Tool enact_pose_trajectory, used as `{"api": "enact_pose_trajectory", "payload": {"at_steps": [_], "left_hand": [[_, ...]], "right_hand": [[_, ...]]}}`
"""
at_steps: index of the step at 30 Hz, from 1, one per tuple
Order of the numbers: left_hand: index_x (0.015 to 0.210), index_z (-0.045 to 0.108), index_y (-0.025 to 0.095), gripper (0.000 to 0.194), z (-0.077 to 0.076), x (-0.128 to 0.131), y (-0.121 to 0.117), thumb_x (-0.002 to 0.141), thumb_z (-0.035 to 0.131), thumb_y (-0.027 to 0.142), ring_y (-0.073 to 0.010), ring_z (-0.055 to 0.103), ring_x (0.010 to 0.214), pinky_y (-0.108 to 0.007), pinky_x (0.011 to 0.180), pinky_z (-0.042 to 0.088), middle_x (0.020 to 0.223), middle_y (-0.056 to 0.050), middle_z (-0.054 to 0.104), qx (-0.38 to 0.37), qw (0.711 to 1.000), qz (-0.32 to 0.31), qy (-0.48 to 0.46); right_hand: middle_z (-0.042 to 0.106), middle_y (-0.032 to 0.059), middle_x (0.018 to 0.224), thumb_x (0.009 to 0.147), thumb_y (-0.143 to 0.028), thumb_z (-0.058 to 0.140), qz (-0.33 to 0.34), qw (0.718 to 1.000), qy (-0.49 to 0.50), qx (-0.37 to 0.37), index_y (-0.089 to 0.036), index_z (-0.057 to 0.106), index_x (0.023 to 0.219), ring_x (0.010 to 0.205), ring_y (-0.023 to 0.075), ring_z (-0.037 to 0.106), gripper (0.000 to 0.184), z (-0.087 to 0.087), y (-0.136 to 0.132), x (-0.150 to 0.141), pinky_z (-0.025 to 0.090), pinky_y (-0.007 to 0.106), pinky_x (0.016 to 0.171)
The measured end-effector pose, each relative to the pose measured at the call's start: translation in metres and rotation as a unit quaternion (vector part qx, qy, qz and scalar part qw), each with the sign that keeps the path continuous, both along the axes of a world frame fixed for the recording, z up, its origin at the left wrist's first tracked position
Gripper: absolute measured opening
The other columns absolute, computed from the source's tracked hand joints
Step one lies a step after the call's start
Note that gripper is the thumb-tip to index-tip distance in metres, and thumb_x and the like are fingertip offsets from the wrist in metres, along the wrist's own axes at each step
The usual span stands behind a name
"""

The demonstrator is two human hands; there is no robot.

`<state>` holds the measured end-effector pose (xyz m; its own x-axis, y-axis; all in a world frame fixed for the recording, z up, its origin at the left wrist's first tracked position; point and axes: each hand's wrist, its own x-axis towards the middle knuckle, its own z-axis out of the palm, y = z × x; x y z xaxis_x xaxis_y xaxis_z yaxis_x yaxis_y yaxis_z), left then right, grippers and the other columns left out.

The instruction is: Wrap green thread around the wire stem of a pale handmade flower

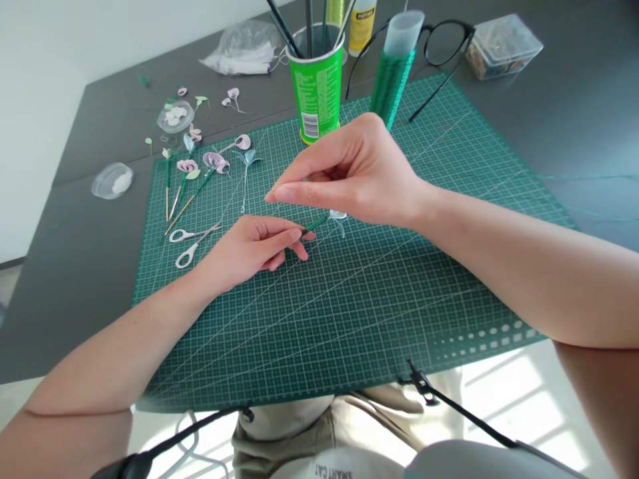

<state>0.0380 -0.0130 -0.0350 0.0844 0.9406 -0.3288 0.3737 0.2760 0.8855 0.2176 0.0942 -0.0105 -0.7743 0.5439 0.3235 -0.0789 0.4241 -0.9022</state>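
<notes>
My left hand (pixel 249 249) rests on the green cutting mat (pixel 349 313) and pinches a thin green-wrapped stem (pixel 315 224) with a small pale petal piece (pixel 338 215) at its far end. My right hand (pixel 357 169) hovers just above that end, thumb and fingers pinched together as if on a fine thread, which is too thin to see clearly. A spool of green thread (pixel 392 80) stands behind the right hand.
Small scissors (pixel 192 239) lie left of my left hand. Several finished pink flowers on sticks (pixel 197 174) lie at the mat's left. A green cup of tools (pixel 317 83), glasses (pixel 439 46), a clear box (pixel 504 43), small dishes (pixel 112 181) and a plastic bag (pixel 244 50) sit beyond.
</notes>
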Motion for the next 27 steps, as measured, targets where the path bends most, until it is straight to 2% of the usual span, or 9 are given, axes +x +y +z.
{"api": "enact_pose_trajectory", "payload": {"at_steps": [5,10,20,27], "left_hand": [[0.103,0.084,0.014,0.028,-0.001,-0.001,-0.002,0.096,0.067,0.036,-0.0089,0.054,0.05,-0.021,0.048,0.046,0.084,-0.007,0.083,0.048,0.997,-0.037,0.054],[0.105,0.083,0.014,0.028,-0.001,-0.001,-0.002,0.095,0.069,0.035,-0.0095,0.056,0.052,-0.021,0.05,0.049,0.085,-0.007,0.083,0.07,0.995,-0.029,0.063],[0.103,0.086,0.018,0.02,0.001,0.003,-0.007,0.093,0.073,0.029,-0.0105,0.065,0.057,-0.02,0.055,0.055,0.086,-0.005,0.085,0.109,0.989,-0.018,0.102],[0.101,0.088,0.021,0.019,-0.001,0.0,-0.008,0.093,0.075,0.033,-0.0115,0.068,0.06,-0.022,0.062,0.058,0.086,-0.004,0.085,0.125,0.984,-0.01,0.123]], "right_hand": [[0.07,-0.0009,0.072,0.092,-0.016,0.077,-0.032,0.998,-0.031,0.047,-0.014,0.079,0.08,0.075,0.011,0.062,0.013,-0.002,0.006,-0.002,0.041,0.023,0.061],[0.068,-0.0005,0.07,0.092,-0.018,0.078,-0.057,0.994,-0.059,0.066,-0.016,0.077,0.073,0.071,0.0116,0.057,0.019,-0.006,0.016,-0.003,0.04,0.026,0.062],[0.071,-0.0005,0.07,0.087,-0.022,0.084,-0.03,0.995,-0.096,0.018,-0.019,0.081,0.071,0.068,0.0124,0.054,0.017,-0.016,0.032,-0.004,0.038,0.027,0.057],[0.073,-0.0012,0.07,0.086,-0.026,0.086,-0.027,0.991,-0.131,0.021,-0.022,0.085,0.074,0.065,0.0115,0.05,0.013,-0.021,0.042,-0.004,0.039,0.027,0.057]]}}
